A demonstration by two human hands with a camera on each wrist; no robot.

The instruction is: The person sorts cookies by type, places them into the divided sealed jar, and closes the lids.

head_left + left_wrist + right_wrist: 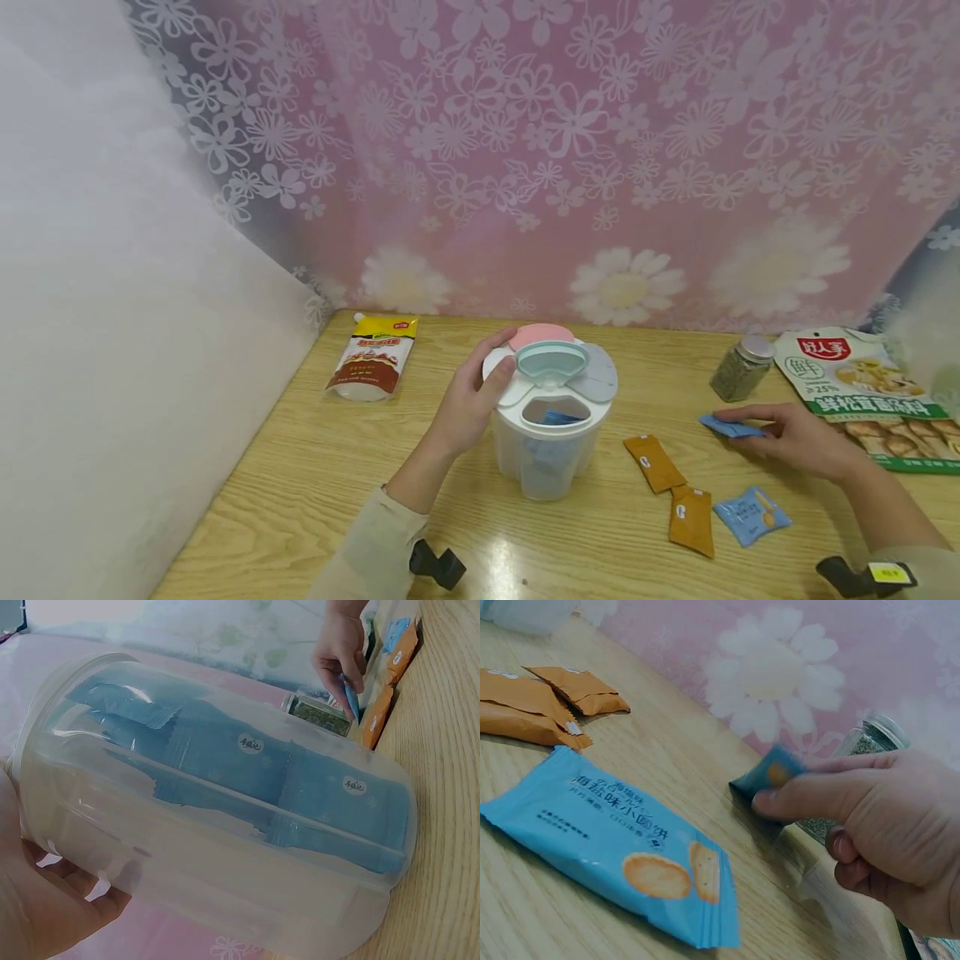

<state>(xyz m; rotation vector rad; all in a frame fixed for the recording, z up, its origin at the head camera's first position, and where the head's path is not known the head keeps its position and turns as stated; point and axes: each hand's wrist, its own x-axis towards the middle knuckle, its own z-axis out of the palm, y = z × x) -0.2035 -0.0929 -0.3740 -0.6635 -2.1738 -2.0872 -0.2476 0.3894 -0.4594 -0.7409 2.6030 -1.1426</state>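
Note:
A clear storage canister (pixel 547 475) with a divided lid stands on the wooden table. Its mint-green flap (pixel 552 363) is raised above an oval hole, and several blue biscuit packets (pixel 225 754) show through the wall. My left hand (pixel 474 400) grips the canister's upper left side, thumb on the lid. Over to the right, my right hand (pixel 798 437) pinches a blue biscuit packet (pixel 729 427) between thumb and fingers, just above the table. Another blue biscuit packet (pixel 630 840) lies nearer me, beside two orange-brown packets (pixel 652 462).
Behind the right hand stands a glass jar of dried herbs (pixel 742 371) with a metal cap. A large green-and-white food pouch (pixel 862 383) lies at far right. At back left is a spouted pouch (pixel 375 358). A flowered pink curtain (pixel 480 167) hangs behind the table.

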